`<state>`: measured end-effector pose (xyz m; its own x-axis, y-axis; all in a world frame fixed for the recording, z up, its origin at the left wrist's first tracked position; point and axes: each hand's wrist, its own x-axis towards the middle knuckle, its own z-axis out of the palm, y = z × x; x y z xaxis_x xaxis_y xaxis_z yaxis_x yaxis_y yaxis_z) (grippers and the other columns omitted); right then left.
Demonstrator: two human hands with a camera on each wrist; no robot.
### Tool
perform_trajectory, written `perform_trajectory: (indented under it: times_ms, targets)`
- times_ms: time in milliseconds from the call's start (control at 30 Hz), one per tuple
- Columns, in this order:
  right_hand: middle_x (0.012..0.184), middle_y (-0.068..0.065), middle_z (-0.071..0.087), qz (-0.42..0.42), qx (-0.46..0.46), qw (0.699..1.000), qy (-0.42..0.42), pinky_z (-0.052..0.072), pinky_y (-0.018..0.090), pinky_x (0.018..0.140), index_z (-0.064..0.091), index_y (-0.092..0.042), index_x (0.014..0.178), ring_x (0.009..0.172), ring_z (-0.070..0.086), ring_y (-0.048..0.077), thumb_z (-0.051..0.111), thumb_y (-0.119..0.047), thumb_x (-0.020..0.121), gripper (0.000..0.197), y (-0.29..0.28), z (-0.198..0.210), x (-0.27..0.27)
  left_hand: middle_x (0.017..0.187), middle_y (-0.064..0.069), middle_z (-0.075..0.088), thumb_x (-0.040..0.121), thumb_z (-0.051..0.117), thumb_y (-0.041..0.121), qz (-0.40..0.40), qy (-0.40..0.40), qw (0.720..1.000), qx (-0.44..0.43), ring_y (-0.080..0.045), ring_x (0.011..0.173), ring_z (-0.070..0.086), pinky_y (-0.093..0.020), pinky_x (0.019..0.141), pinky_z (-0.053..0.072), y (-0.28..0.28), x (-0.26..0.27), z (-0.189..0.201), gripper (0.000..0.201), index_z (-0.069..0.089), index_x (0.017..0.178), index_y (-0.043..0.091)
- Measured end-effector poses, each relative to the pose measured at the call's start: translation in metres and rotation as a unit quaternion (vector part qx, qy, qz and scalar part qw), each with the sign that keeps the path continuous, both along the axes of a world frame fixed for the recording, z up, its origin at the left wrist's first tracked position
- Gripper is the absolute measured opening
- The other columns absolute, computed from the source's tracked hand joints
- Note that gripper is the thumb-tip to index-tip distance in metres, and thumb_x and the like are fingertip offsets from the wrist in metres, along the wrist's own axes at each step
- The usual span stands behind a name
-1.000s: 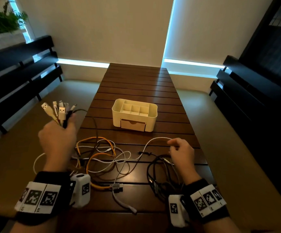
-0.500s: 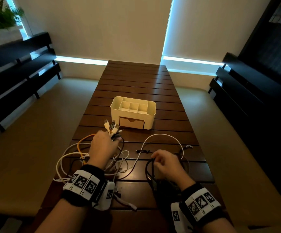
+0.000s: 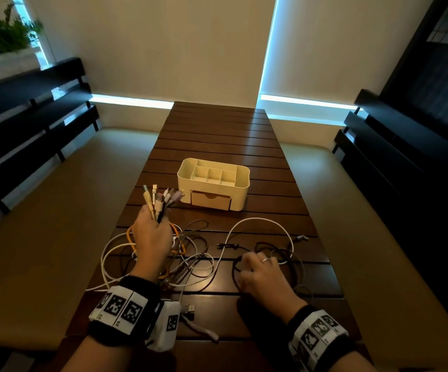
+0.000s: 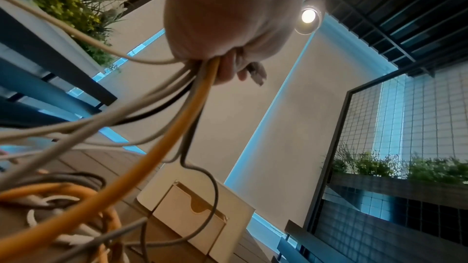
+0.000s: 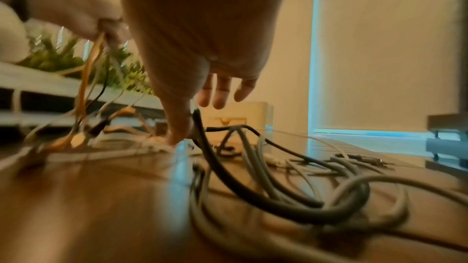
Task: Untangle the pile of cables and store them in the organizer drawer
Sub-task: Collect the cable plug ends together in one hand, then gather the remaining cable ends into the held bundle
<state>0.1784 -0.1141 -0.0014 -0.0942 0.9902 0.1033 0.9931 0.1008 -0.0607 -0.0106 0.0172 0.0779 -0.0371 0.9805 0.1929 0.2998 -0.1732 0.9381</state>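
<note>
A cream organizer (image 3: 240, 181) stands mid-table, its front drawer (image 3: 210, 202) closed. In front of it lies a tangle of white, grey and orange cables (image 3: 196, 260). My left hand (image 3: 153, 234) grips a bundle of cable ends, the connectors (image 3: 161, 197) fanned out above the fist. The left wrist view shows the orange cable (image 4: 162, 157) and the others running down from my left hand (image 4: 228, 61) to the pile. My right hand (image 3: 245, 263) rests on a heap of black cables (image 3: 273, 249) and pinches a black cable (image 5: 202, 133) at the thumb (image 5: 179, 125), other fingers loose.
The slatted wooden table (image 3: 217, 135) is long and narrow, with benches on both sides. A white cable (image 3: 260, 220) arcs between the organizer and my right hand. A network plug (image 3: 189, 308) lies near the front edge.
My left hand came in from high at the left to just over the pile, still holding the bundle. My right hand let go of the white cable and dropped onto the black cables.
</note>
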Motion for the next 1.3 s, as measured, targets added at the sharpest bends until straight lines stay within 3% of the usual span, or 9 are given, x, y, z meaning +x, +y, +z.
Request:
perform_trajectory:
  times_ms: [100,200,433,500,667,800,967,1200,1300]
  targets:
    - [0.114,-0.009,0.054,-0.083,0.133,0.949,0.274,0.042,0.027,0.085,0.057,-0.026,0.086,0.104,0.052,0.011,0.063,-0.02,0.085,0.008,0.011,0.031,0.008,0.072,-0.003,0.062,0.098,0.042,0.005,-0.037,-0.042,0.998,-0.023,-0.006,0.046,0.04,-0.024,0.049,0.033,-0.003,0.0,-0.004,0.04,0.058,0.112,0.039]
    - [0.092,0.001,0.067,-0.161,0.232,0.771,0.572,0.052,0.025,0.075,0.045,-0.027,0.093,0.086,0.064,0.021,0.044,-0.022,0.096,0.006,0.019,0.077,0.014,0.063,-0.007,0.059,0.097,0.041,0.003,-0.043,-0.022,0.996,-0.073,-0.009,0.048,0.046,-0.029,0.052,0.037,-0.005,0.006,-0.005,0.036,0.06,0.083,0.029]
    - [0.068,-0.013,0.042,-0.084,0.367,0.682,0.628,0.036,0.016,0.053,0.047,-0.029,0.099,0.055,0.036,0.002,0.037,-0.012,0.099,0.02,0.02,0.16,0.019,0.05,0.004,0.035,0.1,0.039,0.009,-0.107,-0.14,0.976,-0.131,-0.003,0.037,0.026,-0.017,0.038,0.023,-0.016,0.018,-0.015,0.026,0.065,0.097,0.014]
    - [0.076,-0.007,0.043,-0.056,0.292,0.68,0.67,0.038,0.014,0.056,0.048,-0.025,0.114,0.059,0.038,0.002,0.035,-0.005,0.098,0.029,0.02,0.167,0.014,0.053,0.003,0.033,0.101,0.038,0.017,-0.14,-0.164,0.968,-0.132,-0.002,0.038,0.025,-0.016,0.038,0.022,-0.018,0.016,-0.015,0.026,0.064,0.098,0.017]
    - [0.09,-0.002,0.064,-0.077,0.226,0.777,0.583,0.053,0.021,0.071,0.047,-0.024,0.12,0.078,0.065,0.008,0.04,0.002,0.094,0.037,0.014,0.142,-0.01,0.055,0.005,0.034,0.1,0.037,0.032,-0.183,-0.219,0.947,-0.149,-0.007,0.045,0.026,-0.025,0.046,0.02,-0.018,0.012,-0.011,0.03,0.064,0.096,0.019]
    - [0.092,0.003,0.072,-0.099,0.219,0.721,0.649,0.054,0.021,0.058,0.05,-0.013,0.105,0.065,0.068,0.017,0.05,-0.002,0.09,0.018,0.011,0.12,-0.021,0.054,0.004,0.037,0.097,0.041,0.038,-0.177,-0.243,0.942,-0.152,-0.008,0.041,0.024,-0.024,0.041,0.018,-0.022,0.016,-0.01,0.033,0.064,0.086,0.017]
    - [0.072,0.003,0.067,-0.133,0.215,0.726,0.64,0.037,0.016,0.04,0.059,-0.011,0.091,0.041,0.044,0.004,0.054,-0.009,0.09,0.005,0.022,0.098,-0.036,0.055,0.002,0.042,0.1,0.039,0.031,-0.192,-0.226,0.946,-0.133,-0.006,0.039,0.027,-0.018,0.037,0.021,-0.028,0.022,-0.013,0.035,0.068,0.088,0.016]
    - [0.084,0.005,0.053,-0.134,0.13,0.696,0.694,0.044,0.016,0.058,0.058,-0.019,0.105,0.061,0.051,0.004,0.043,0.002,0.093,0.028,0.038,0.077,-0.053,0.061,0.007,0.051,0.094,0.042,0.039,-0.196,-0.234,0.941,-0.149,-0.002,0.042,0.032,-0.018,0.043,0.027,-0.037,0.032,-0.015,0.027,0.068,0.095,0.032]
    - [0.092,0.009,0.06,-0.136,0.14,0.719,0.667,0.053,0.022,0.066,0.06,-0.023,0.102,0.07,0.062,0.01,0.052,0.005,0.089,0.031,0.042,0.067,-0.066,0.083,0.008,0.07,0.091,0.044,0.041,-0.21,-0.245,0.933,-0.161,-0.008,0.076,0.065,-0.03,0.071,0.051,-0.039,0.035,-0.018,0.025,0.066,0.102,0.038]
